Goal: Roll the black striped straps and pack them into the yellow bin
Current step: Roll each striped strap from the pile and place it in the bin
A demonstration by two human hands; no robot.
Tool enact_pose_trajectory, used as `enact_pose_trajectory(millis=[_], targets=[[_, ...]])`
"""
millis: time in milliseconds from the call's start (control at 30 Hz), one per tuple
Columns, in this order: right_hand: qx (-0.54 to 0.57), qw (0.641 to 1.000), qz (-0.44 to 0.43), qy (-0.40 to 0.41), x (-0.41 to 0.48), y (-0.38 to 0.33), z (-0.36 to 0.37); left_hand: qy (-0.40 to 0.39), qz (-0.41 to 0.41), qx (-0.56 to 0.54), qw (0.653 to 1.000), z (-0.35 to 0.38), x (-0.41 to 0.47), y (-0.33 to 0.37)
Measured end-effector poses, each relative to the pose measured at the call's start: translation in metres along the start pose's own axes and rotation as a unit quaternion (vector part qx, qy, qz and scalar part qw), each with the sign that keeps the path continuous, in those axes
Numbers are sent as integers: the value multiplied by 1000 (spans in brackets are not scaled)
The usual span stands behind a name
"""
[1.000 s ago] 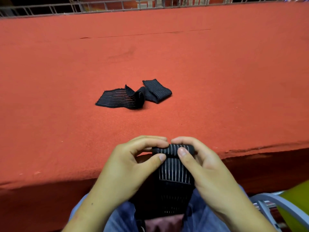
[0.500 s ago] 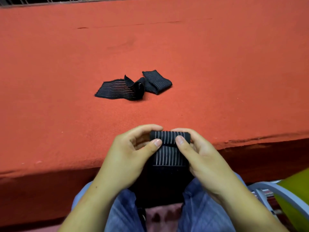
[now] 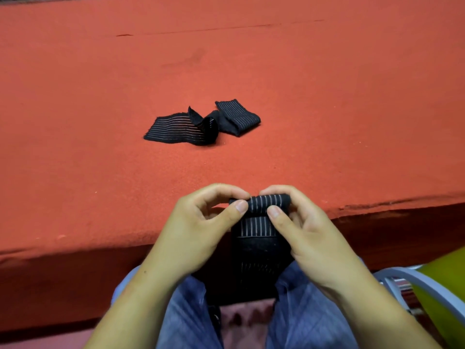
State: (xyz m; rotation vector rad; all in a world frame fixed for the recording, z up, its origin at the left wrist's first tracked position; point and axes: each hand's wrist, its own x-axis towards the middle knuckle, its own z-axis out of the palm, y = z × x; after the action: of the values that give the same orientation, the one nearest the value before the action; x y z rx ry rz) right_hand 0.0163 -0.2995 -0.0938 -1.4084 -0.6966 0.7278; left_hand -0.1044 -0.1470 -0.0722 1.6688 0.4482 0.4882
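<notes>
The red table [image 3: 75,152] lies wide and bare on its left side, a felt-like cloth with a fine nap, and its near edge runs from low on the left up toward the right, dropping into a dark shadowed front. Toward the middle of the top, well apart from the edge and with open cloth all round it, a loose strap [image 3: 176,128] lies crumpled: a flat left end of black ribbed elastic with thin pale stripes, a fold standing up at its middle, and a doubled-over right end; whether this is one strap or two I cannot tell. At the near edge the left hand [image 3: 198,233] has its fingers curled over and its thumb pressed against the left end of the rolled strap [image 3: 270,202], a short tight cylinder with stripes running across it. The unrolled tail of it hangs flat down past the table edge, between blue denim knees [image 3: 186,321]. The right hand [image 3: 312,238] pinches the roll's right end, fingers hooked over the top and thumb on the near face. Farther right a smooth grey chair arm [image 3: 412,279] curves below table height, and beyond it, at the frame's lower right edge, shows a glossy slice of the yellow bin [image 3: 450,293], near the right elbow.
</notes>
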Motion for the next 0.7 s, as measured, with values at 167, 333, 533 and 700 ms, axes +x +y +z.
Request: enact_pose_trajectory(millis=[167,333,533,700], targets=[[7,1000,23,-8,-2,-5,4,20,29,39,999,2,0,0],[-12,1000,23,15,0,-2,3,2,42,34,999,4,-3,-3],[-14,1000,24,8,-3,-2,7,-47,-25,20,998,15,-9,-6],[-47,999,9,6,-4,-5,14,-28,-31,39,998,23,-12,-13]])
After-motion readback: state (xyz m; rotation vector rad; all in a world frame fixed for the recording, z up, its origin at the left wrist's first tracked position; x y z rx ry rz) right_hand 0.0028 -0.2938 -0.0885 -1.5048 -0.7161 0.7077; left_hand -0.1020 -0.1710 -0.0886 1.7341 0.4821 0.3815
